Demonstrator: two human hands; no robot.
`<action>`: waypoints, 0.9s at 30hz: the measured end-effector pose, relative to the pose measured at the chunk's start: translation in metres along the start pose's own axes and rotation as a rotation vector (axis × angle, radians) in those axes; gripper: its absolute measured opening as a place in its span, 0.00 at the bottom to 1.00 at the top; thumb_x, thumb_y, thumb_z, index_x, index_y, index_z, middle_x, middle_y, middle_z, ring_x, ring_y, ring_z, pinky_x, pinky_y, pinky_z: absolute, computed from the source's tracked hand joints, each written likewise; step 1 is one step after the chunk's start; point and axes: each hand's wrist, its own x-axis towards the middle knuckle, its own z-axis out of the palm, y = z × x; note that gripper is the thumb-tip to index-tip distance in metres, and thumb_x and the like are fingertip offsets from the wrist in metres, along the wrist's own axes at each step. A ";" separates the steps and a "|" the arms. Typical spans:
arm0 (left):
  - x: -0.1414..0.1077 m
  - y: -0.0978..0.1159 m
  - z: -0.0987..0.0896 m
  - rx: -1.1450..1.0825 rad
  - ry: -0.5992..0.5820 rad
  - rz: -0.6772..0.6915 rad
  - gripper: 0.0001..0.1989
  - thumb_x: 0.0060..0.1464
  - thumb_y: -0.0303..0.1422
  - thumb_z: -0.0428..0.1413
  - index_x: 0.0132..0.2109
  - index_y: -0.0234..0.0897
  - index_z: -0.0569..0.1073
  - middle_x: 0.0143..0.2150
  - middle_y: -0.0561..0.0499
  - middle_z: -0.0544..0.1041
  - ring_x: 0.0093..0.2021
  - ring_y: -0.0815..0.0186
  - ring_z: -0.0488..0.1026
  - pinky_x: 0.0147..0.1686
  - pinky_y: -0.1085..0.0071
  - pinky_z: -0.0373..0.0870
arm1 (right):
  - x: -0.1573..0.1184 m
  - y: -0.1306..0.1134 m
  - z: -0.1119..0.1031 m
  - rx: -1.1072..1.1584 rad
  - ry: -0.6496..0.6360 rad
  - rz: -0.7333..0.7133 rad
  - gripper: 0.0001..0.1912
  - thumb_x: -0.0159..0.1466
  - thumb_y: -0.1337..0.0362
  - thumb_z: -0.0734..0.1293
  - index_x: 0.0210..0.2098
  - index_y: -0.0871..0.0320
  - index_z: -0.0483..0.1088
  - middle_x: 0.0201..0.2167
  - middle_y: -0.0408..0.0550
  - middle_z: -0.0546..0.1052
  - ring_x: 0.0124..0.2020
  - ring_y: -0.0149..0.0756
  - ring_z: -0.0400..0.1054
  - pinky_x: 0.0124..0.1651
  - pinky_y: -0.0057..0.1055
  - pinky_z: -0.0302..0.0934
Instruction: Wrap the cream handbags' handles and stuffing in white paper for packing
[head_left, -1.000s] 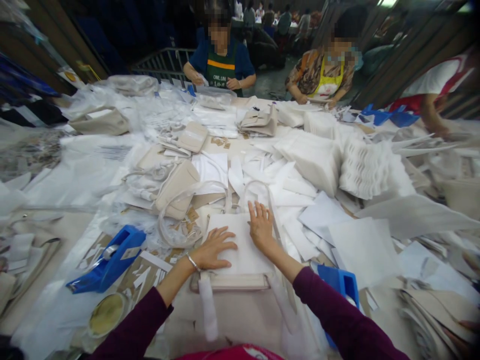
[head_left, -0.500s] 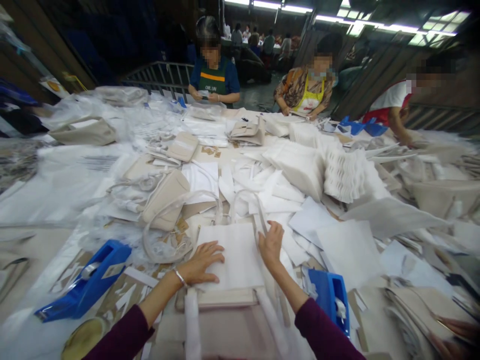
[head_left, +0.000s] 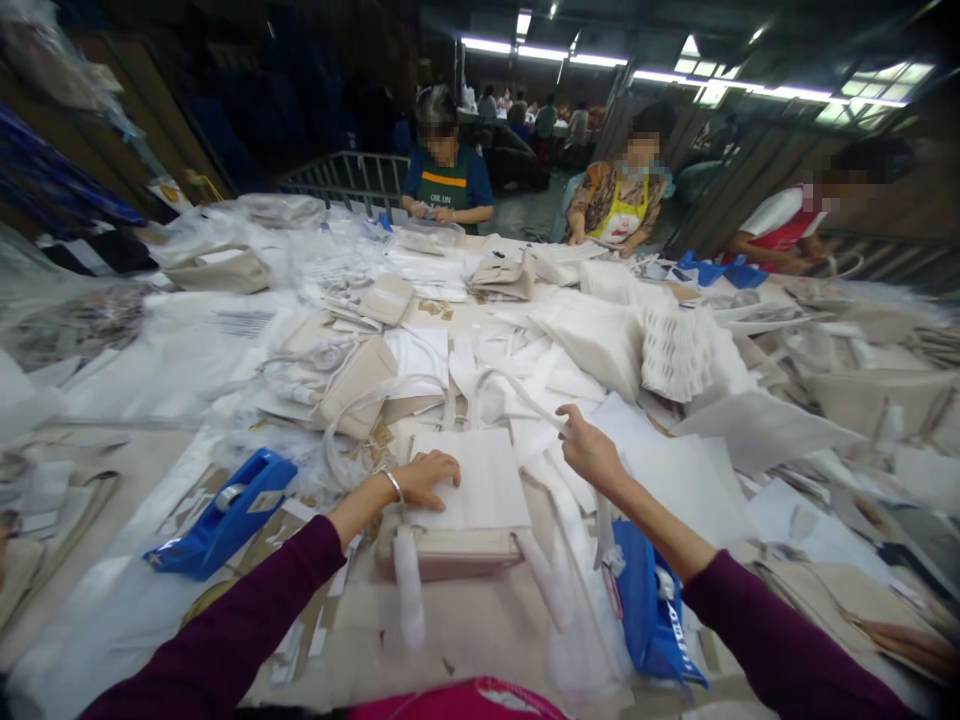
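The right hand (head_left: 591, 450), which half a second ago was at the white sheet's (head_left: 487, 475) edge, has swung outward and now appears to pinch a pale strap (head_left: 517, 385) between thumb and fingers; the sheet therefore seems steadied only by the left hand (head_left: 429, 478), palm down on its left part, fingers loosely bent, gripping nothing. Beneath lies a beige handbag (head_left: 457, 548), in front of the person between two blue tape dispensers (head_left: 236, 508), mostly covered, its near edge bare, with a white-wrapped handle (head_left: 409, 595) trailing toward the person.
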 end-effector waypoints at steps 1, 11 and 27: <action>0.001 0.005 -0.002 0.026 0.003 -0.012 0.21 0.40 0.38 0.62 0.45 0.42 0.71 0.55 0.44 0.67 0.55 0.48 0.60 0.50 0.51 0.57 | -0.002 -0.010 -0.015 0.087 -0.026 -0.007 0.24 0.53 0.70 0.62 0.50 0.52 0.61 0.29 0.42 0.73 0.28 0.33 0.64 0.31 0.27 0.51; 0.002 0.144 -0.005 -1.086 0.203 0.025 0.20 0.52 0.42 0.54 0.49 0.36 0.71 0.49 0.41 0.74 0.48 0.59 0.71 0.48 0.61 0.65 | -0.051 -0.085 -0.038 1.005 -0.241 0.106 0.23 0.48 0.60 0.68 0.43 0.64 0.70 0.30 0.45 0.71 0.25 0.26 0.60 0.29 0.26 0.54; -0.013 0.195 0.023 -1.561 0.848 -0.117 0.16 0.51 0.38 0.58 0.43 0.30 0.72 0.43 0.39 0.78 0.45 0.55 0.75 0.51 0.54 0.66 | -0.148 -0.039 0.039 1.399 -0.710 0.532 0.22 0.61 0.48 0.58 0.30 0.62 0.67 0.19 0.45 0.72 0.14 0.26 0.60 0.16 0.24 0.56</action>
